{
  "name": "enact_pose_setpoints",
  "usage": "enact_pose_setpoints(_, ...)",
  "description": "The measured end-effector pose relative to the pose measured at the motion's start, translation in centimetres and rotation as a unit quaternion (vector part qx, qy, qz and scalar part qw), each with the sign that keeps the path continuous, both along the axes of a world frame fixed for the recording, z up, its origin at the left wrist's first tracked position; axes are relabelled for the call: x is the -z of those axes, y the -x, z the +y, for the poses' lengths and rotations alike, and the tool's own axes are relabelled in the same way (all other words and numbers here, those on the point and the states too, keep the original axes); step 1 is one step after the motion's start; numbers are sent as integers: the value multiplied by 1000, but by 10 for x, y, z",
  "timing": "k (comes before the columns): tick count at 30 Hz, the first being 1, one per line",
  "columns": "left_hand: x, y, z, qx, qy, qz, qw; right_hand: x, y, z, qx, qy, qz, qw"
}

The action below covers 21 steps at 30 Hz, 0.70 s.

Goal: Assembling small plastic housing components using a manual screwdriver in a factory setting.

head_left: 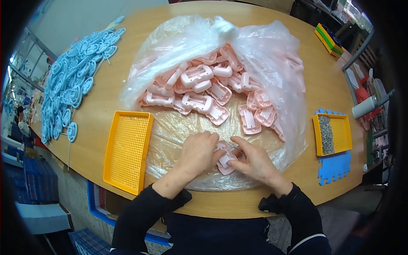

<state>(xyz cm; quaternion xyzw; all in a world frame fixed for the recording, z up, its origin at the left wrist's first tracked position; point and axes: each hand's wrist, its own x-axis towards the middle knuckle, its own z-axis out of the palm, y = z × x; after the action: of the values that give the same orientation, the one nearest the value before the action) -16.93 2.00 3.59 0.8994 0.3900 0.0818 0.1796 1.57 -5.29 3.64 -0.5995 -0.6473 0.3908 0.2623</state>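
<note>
A pale pink plastic shell lies between my hands, over the near part of a clear plastic bag. My left hand is closed on the shell's left side, its fingers curled and partly hidden. From the right, my right hand grips the same shell, thumb on its lower part. Something thin shows near the right fingertips, too small to name. Just beyond my hands, a heap of similar pink shells spills from the bag's opening.
To the left stands a yellow perforated tray, beyond it a pile of light-blue coiled cables. At right, a smaller yellow tray holds small metal screws on a blue foam mat. A yellow-green box sits at the far right.
</note>
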Motion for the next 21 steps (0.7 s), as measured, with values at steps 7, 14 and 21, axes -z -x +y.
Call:
enact_pose_setpoints(7, 7, 10, -14, -111, 95, -106, 984, 12, -4, 2, -33, -58, -39, 997)
enact_pose_setpoints(14, 15, 14, -27, -124, 79, -165, 975, 24, -6, -1, -45, -66, -17, 997)
enact_pose_setpoints(21, 11, 18, -35, -111, 131, -168, 971, 25, -4, -6, -58, -79, -41, 994)
